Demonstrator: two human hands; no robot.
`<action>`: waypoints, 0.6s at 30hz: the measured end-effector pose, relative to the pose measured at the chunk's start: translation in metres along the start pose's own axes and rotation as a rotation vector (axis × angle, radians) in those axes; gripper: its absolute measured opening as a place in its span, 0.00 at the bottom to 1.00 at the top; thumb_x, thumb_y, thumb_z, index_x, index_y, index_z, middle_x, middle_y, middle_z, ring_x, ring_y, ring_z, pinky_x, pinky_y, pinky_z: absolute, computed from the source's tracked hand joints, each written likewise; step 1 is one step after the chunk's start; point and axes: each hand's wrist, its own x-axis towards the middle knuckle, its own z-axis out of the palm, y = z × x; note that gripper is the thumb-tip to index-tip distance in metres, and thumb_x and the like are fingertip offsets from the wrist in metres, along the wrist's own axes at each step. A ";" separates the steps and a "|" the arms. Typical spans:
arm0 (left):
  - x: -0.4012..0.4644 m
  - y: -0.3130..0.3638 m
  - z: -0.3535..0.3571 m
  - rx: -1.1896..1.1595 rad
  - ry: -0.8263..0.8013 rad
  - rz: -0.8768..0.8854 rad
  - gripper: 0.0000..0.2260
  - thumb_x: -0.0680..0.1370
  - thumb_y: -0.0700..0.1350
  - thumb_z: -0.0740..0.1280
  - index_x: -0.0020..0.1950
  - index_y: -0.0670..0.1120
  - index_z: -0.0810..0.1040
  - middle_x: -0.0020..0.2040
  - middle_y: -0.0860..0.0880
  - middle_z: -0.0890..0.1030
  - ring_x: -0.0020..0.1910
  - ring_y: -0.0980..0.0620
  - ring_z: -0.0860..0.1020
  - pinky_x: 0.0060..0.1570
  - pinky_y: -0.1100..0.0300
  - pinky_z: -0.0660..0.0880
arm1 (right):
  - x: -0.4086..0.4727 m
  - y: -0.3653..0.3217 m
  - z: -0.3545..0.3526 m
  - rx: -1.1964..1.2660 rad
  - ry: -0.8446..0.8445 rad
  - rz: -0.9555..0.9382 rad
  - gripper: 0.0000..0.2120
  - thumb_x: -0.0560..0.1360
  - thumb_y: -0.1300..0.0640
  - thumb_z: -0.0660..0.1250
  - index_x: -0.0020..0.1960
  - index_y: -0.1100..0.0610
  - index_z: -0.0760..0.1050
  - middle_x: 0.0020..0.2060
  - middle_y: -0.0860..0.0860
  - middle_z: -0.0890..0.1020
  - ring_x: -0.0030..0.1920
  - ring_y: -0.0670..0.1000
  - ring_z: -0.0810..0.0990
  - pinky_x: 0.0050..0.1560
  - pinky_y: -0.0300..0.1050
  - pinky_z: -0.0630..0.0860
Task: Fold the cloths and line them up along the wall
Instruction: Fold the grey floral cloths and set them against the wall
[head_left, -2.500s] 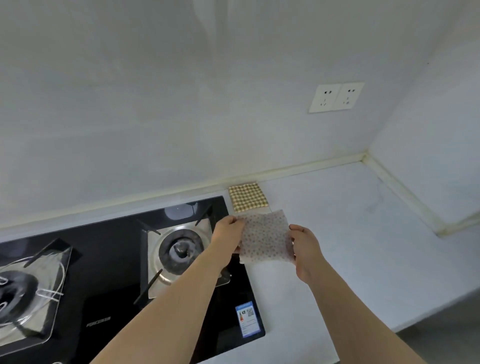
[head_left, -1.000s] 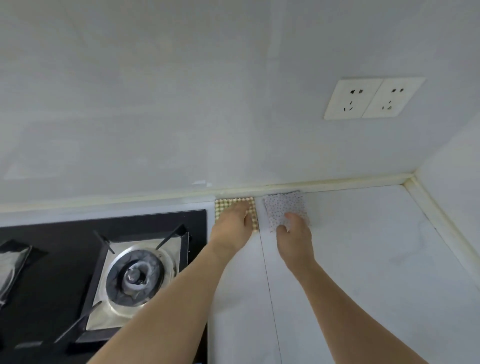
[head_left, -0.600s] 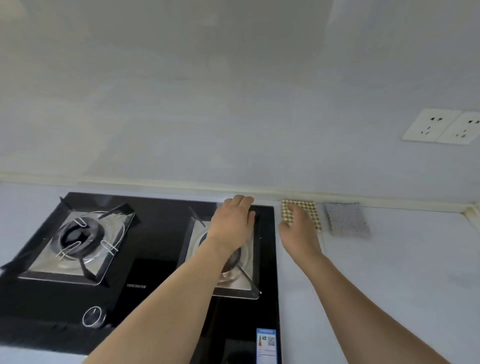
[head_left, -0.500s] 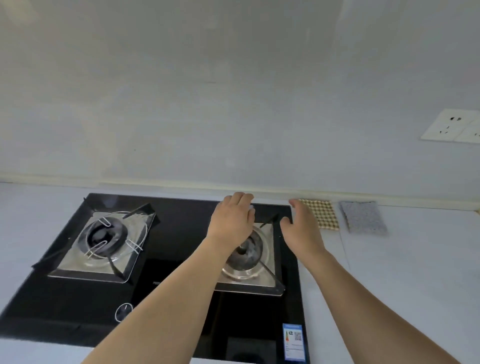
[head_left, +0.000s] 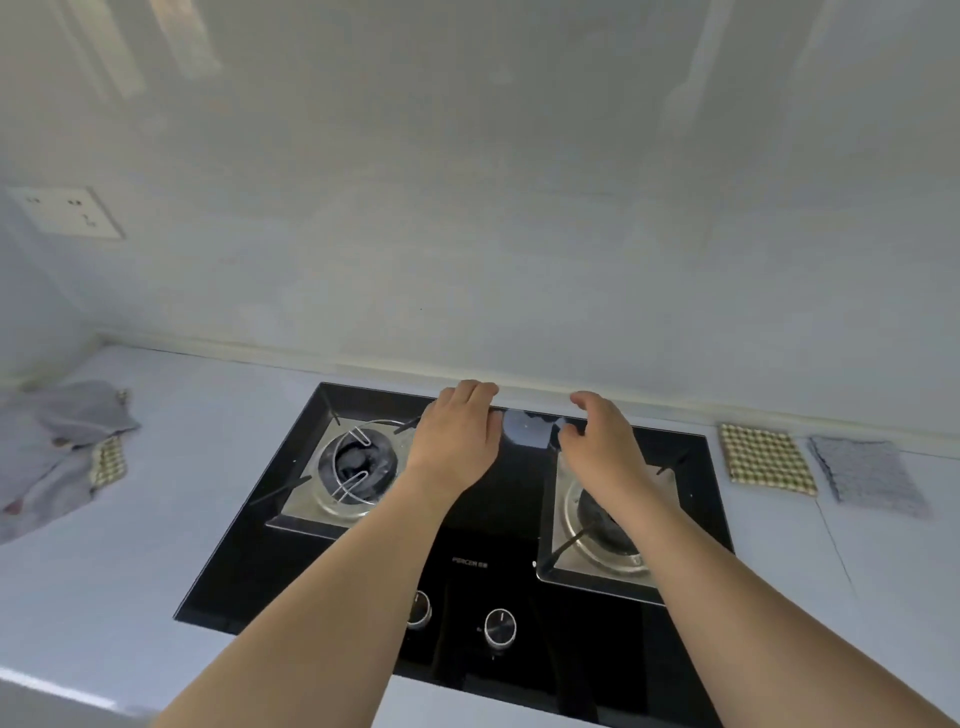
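Two folded cloths lie side by side against the wall at the right: a tan checked cloth (head_left: 766, 459) and a pale dotted cloth (head_left: 866, 475) to its right. At the far left of the counter sits a loose heap of unfolded cloths (head_left: 62, 452), grey on top with a checked one showing. My left hand (head_left: 457, 436) and my right hand (head_left: 597, 441) hover over the back of the stove with relaxed fingers, holding nothing. Both hands are well apart from every cloth.
A black glass gas stove (head_left: 467, 519) with two burners and two knobs fills the middle of the white counter (head_left: 182, 467). A wall socket (head_left: 67, 210) is at the upper left. The counter meets a side wall at the far left.
The dotted cloth was folded and laid beside the checked one. Both hands then let go and swept left over the stove, and the view turned left, revealing the heap of cloths.
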 end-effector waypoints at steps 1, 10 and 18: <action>-0.002 -0.011 -0.005 -0.001 -0.003 -0.002 0.17 0.81 0.47 0.57 0.69 0.46 0.70 0.65 0.49 0.74 0.62 0.46 0.72 0.61 0.52 0.69 | 0.000 -0.009 0.009 -0.002 0.004 0.001 0.21 0.79 0.56 0.63 0.71 0.53 0.66 0.69 0.50 0.71 0.68 0.52 0.71 0.67 0.52 0.71; 0.002 -0.151 -0.052 -0.036 -0.007 -0.042 0.17 0.82 0.46 0.56 0.70 0.46 0.69 0.67 0.48 0.73 0.64 0.47 0.70 0.62 0.51 0.69 | 0.008 -0.113 0.118 -0.043 -0.024 -0.039 0.22 0.79 0.58 0.62 0.72 0.52 0.64 0.70 0.48 0.70 0.69 0.51 0.69 0.71 0.54 0.65; -0.013 -0.253 -0.073 -0.058 -0.054 -0.146 0.17 0.82 0.47 0.56 0.70 0.46 0.68 0.67 0.49 0.73 0.63 0.47 0.71 0.62 0.52 0.69 | 0.001 -0.169 0.189 -0.009 -0.157 -0.033 0.23 0.79 0.60 0.60 0.73 0.53 0.63 0.70 0.49 0.69 0.60 0.47 0.74 0.59 0.38 0.69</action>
